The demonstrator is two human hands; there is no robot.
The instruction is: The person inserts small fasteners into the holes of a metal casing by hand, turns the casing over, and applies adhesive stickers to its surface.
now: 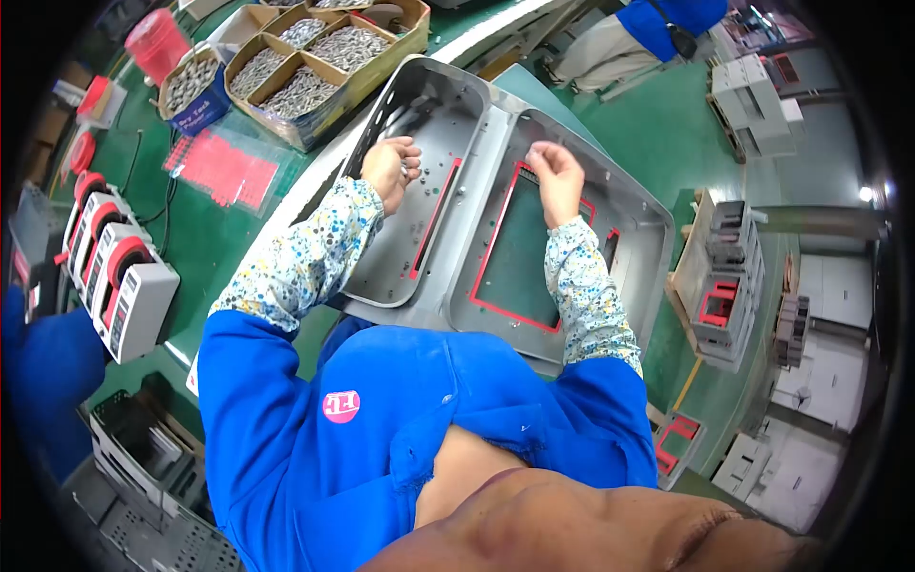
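Head view: small pieces (404, 169) in left hand (385, 175), mostly hidden.

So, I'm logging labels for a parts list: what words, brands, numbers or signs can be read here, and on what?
"Dry Tack": blue box; the word beneath is blurred, perhaps "Pepper".
Pink round badge on the blue jacket: white lettering, too distorted to read.
White dispensers: panel markings too small to read.

- The grey casing (477, 191) is lying tilted, its two shallow bays facing up.
- A red border (494, 238) is edging the right bay's rectangular opening.
- A red strip (436, 219) is running (slightly slanted) along the left bay.
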